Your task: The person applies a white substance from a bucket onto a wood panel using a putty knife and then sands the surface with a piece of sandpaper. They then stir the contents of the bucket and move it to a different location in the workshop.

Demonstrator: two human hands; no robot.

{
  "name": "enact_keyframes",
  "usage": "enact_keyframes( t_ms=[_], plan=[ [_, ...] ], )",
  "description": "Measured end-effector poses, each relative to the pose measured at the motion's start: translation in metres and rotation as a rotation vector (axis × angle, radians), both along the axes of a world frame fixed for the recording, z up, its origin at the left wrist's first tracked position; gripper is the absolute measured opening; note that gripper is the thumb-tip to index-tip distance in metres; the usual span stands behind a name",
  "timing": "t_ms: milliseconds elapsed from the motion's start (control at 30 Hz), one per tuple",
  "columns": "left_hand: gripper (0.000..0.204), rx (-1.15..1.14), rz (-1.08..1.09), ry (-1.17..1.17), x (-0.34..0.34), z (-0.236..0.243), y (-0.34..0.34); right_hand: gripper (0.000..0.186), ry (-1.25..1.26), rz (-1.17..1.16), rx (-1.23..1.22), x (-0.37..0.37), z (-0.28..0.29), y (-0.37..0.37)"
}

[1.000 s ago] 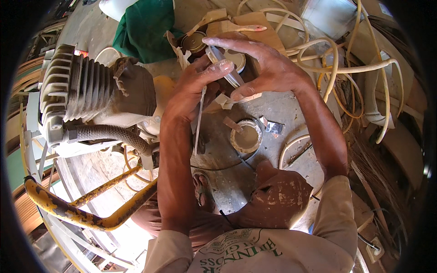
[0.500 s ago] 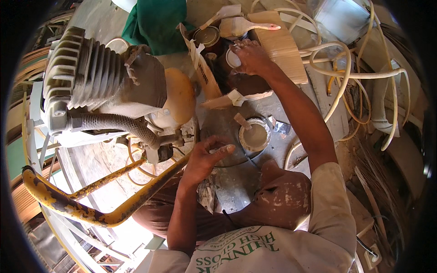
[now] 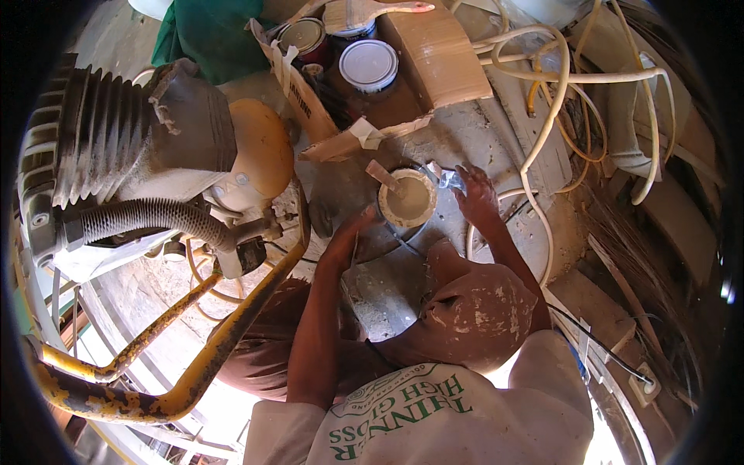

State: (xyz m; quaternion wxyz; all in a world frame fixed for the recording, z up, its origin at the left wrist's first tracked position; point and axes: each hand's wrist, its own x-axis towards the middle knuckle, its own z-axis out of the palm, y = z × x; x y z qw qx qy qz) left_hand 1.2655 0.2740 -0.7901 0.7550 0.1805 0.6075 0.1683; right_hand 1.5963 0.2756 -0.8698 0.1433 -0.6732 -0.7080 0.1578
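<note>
A round tub of beige paste stands on the floor in front of me, with a flat wooden stick leaning in it. My left hand is at the tub's left side, fingers stretched toward its rim and nothing seen in them. On the other side, my right hand has its fingers apart at a small crumpled plastic packet. Whether it grips the packet cannot be made out. Beyond the tub, an open cardboard box holds a white-lidded can and a dark red can.
A wide paintbrush lies across the box's top. To my left stands a finned compressor with a yellow pipe handle. Cream hoses loop on the right. A green cloth lies at the far left.
My right hand has left the white-lidded can in the box and come back to the packet beside the tub. My left hand has moved forward to the tub. The view has shifted.
</note>
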Motion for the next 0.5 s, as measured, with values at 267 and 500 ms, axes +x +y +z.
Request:
enact_keyframes(
  t_ms=[267, 500],
  plan=[
    [0.085, 0.37, -0.157, 0.114, 0.028, -0.044, 0.004, 0.042, 0.39, -0.208, -0.216, 0.015, -0.008, -0.002],
    [0.082, 0.163, 0.024, -0.154, 0.017, -0.024, 0.002, 0.045, 0.73, -0.107, -0.076, -0.05, 0.085, 0.034]
  ],
)
